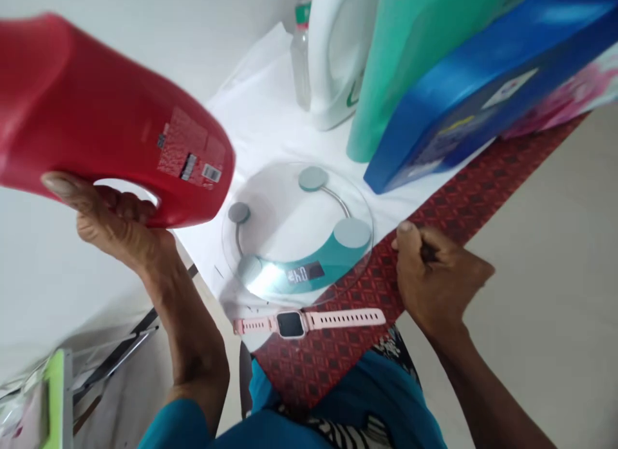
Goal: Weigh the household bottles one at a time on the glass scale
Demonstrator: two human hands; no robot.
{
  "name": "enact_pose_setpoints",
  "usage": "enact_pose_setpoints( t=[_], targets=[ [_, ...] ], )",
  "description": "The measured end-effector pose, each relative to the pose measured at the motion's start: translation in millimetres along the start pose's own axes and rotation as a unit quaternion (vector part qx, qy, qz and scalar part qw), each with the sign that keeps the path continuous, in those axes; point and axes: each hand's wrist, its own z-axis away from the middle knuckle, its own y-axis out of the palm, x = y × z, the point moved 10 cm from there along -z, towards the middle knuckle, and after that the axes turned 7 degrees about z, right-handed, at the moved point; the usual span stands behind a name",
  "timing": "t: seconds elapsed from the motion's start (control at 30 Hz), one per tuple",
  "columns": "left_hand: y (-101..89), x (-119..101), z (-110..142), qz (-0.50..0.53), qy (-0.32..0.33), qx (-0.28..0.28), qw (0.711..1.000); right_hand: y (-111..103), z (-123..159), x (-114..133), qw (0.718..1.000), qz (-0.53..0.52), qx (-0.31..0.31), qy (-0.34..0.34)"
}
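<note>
My left hand (pixel 113 220) grips the handle of a large red jug (pixel 101 118) and holds it tilted in the air, left of a round glass scale (pixel 297 233). The scale lies flat on the table, its display lit, with nothing on it. My right hand (pixel 432 272) rests on the red patterned cloth (pixel 454 201) just right of the scale, fingers curled together; whether anything is inside them is hidden. A pink smartwatch (pixel 309 321) lies stretched out in front of the scale.
Behind the scale stand a white jug (pixel 335 56), a teal container (pixel 410 56), a blue box (pixel 487 89) and a clear bottle (pixel 302 50) on a white sheet (pixel 263 124). A metal rack (pixel 116 352) and a green item (pixel 53 397) sit low at the left.
</note>
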Motion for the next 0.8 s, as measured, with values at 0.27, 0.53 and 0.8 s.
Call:
enact_pose_setpoints(
  t=[0.27,0.53,0.8],
  targets=[
    [-55.0,31.2,-69.1,-0.066,0.098,-0.114,0.986,0.6,-2.4,-4.1,0.999,0.023,0.023,0.044],
    [-87.4,113.9,-96.1,-0.094,0.023,-0.146,0.984,0.0,-1.2,0.1,0.996,0.017,0.023,0.089],
    [-45.5,152.3,-115.6,-0.129,0.061,-0.126,0.982,3.3,-5.0,1.3,0.998,0.039,0.029,0.036]
  ],
)
